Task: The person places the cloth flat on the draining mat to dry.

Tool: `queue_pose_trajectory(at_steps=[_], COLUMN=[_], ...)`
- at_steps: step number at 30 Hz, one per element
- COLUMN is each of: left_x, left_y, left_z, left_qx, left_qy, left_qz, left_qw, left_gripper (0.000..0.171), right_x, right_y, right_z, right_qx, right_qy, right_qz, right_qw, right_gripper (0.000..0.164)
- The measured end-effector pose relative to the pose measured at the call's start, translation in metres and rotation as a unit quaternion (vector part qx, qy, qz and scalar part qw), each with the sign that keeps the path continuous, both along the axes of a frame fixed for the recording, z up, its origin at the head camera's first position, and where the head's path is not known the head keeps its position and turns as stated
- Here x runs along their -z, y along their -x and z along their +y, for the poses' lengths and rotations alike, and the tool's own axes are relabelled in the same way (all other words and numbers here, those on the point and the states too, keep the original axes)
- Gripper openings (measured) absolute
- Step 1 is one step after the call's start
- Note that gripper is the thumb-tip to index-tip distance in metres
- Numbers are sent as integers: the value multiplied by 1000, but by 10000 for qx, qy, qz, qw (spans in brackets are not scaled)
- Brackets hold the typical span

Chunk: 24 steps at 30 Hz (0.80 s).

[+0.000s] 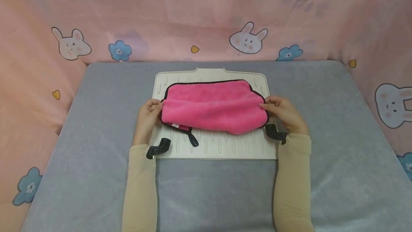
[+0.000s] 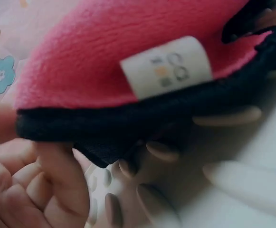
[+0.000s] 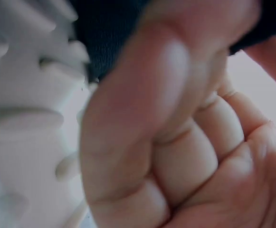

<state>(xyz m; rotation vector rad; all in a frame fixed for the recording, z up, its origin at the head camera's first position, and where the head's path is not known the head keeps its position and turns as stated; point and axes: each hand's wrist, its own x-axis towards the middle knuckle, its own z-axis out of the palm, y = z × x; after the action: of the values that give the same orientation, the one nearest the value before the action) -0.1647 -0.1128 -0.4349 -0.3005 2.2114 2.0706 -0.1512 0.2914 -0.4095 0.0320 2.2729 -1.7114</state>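
Note:
A pink towel (image 1: 212, 106) with black edging is stretched between both hands over a cream ribbed board (image 1: 225, 149). My left hand (image 1: 148, 119) pinches its left edge between thumb and fingers. At the opposite end my right hand (image 1: 286, 112) pinches the right edge, thumb on top. A black hanging loop (image 1: 193, 140) dangles from the towel's near left side. In the left wrist view a white label (image 2: 168, 69) shows on the pink cloth just above the black edging (image 2: 104, 121). Curled fingers (image 3: 128, 128) at the dark edging fill much of the right wrist view.
The board lies on a grey cloth-covered table (image 1: 215, 192). Behind and beside the table hangs a pink curtain (image 1: 193, 17) printed with rabbits, flowers and hearts. Black wrist cameras, left (image 1: 158, 148) and right (image 1: 275, 133), jut inward over the board.

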Motion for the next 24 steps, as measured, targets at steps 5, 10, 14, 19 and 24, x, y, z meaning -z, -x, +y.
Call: queue_pose_trajectory(at_steps=[5,10,14,19,24], left_x=[0,0,0,1,5], left_y=[-1,-2,-1,1,1], left_z=[-3,-5,-5,-2,3], left_qx=[507,840,457,-289,-417], left_qy=[264,416,456,390,221], left_qz=[49,-78,-158,-84,-44], left_qw=[9984,9956,9978,9988,9989], left_gripper=[18,24,23,25,28], right_x=[0,-1,-1,0,2], right_y=[0,-3,-4,1,8], right_z=[1,4,3,-4,-13], right_qx=[-101,-451,-528,-34,347], right_qy=[-33,-190,-233,-150,-355], right_qz=[-170,-236,-248,-139,-41], right_qw=[9998,9985,9980,9998,9988], right_gripper=[14,14,15,25,37])
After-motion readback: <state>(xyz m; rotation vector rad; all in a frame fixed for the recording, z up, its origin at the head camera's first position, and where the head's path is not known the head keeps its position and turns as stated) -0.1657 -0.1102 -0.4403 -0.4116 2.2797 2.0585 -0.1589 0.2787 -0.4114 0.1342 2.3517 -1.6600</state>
